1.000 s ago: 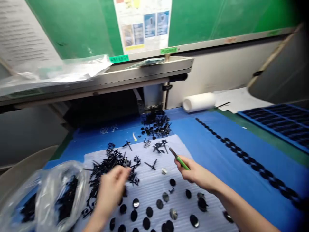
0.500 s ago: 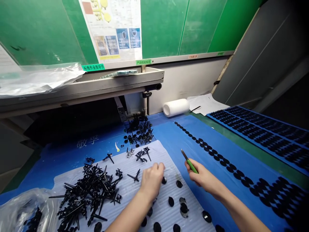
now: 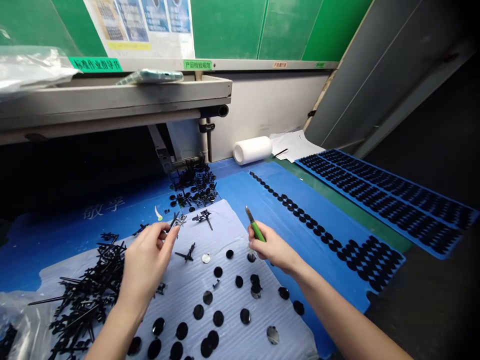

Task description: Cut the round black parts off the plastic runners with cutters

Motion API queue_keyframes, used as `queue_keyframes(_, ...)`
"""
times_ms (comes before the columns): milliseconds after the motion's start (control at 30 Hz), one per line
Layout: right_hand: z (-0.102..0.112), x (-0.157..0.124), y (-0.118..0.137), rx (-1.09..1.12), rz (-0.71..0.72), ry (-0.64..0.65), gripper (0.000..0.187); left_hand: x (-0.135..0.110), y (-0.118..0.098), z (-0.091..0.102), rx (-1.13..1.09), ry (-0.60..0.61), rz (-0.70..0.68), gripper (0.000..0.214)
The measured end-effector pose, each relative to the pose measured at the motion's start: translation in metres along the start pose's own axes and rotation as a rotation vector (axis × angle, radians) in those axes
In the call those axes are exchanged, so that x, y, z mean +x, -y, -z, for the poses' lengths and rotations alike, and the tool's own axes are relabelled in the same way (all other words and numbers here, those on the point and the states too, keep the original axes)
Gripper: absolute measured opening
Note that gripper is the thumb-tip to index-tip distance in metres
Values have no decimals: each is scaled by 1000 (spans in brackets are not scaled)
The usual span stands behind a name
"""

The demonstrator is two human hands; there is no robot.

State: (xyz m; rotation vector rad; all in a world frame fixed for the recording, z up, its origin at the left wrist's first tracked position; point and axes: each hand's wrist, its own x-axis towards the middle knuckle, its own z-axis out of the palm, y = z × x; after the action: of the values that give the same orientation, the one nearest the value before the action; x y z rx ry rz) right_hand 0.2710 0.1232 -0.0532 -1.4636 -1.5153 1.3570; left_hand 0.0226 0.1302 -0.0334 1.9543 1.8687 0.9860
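My left hand (image 3: 148,257) is closed in a pinch above the white foam sheet (image 3: 232,225), with a thin black plastic sprue piece (image 3: 173,220) at its fingertips. A green-handled craft knife (image 3: 256,229) is gripped in my right hand (image 3: 275,248), its blade pointing up and away. Loose black discs (image 3: 218,318) lie scattered over the sheet between my forearms. Left of my left hand is a tangled heap of black plastic sprues (image 3: 95,285), partly covered by that hand. Two more black sprues (image 3: 187,253) rest near the sheet's middle and far edge.
Rows of black discs (image 3: 322,235) line the blue mat at right. Beyond stands a blue tray (image 3: 446,250) full of black parts. A white foam roll (image 3: 253,150), another pile of black parts (image 3: 197,182), a metal shelf (image 3: 150,100) and a plastic bag (image 3: 32,320) surround the work area.
My left hand has moved left from among the discs and now pinches a black sprue piece near the far edge. The right hand still holds the knife. The camera view has shifted.
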Motion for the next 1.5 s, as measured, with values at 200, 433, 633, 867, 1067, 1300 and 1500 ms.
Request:
queue_keyframes(200, -48, -32, 3, 303, 161, 184, 22, -73, -26, 4, -731, 442, 399, 20)
queue_keyframes(433, -98, -62, -3, 442, 172, 58, 16, -122, -29, -12, -1043, 285, 643, 25)
queue_keyframes(633, -101, -64, 6, 311, 116, -24, 16, -125, -27, -6, -1165, 164, 623, 32)
queue_keyframes(867, -104, -67, 17, 139, 73, -37, 12, -123, -27, 0, -1186, 218, 722, 22)
queue_keyframes(1067, -112, -69, 19, 93, 100, -8, 15, -122, -24, -4, -808, 281, 779, 32)
queue_keyframes(1300, -96, -68, 7, 449, 107, 220, 23, -114, -26, 1, -672, 176, 716, 38)
queue_keyframes(1500, -93, -64, -2, 687, 23, 335, 28, -106, -35, 5, -734, 136, 708, 37)
